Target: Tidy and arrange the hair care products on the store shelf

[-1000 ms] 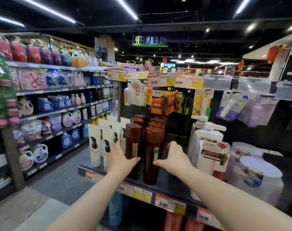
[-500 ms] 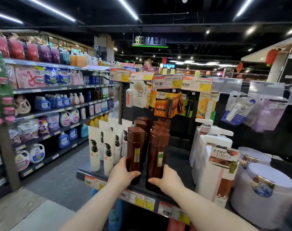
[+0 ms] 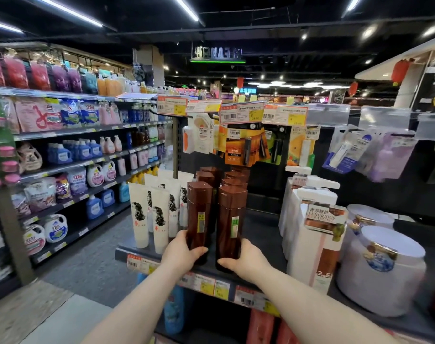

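Two tall brown bottles stand upright at the front of a dark shelf. My left hand grips the base of the left brown bottle. My right hand grips the base of the right brown bottle. More brown bottles line up in two rows behind them. White tubes with a black hair print stand to the left. White pump bottles with a brown label stand to the right.
Large white tubs sit at the far right of the shelf. Hanging packets and price tags are above the bottles. An aisle with detergent shelves runs along the left.
Both hands drew back toward the shelf's front edge, each bringing a brown bottle forward. The view shifted closer and slightly lower.
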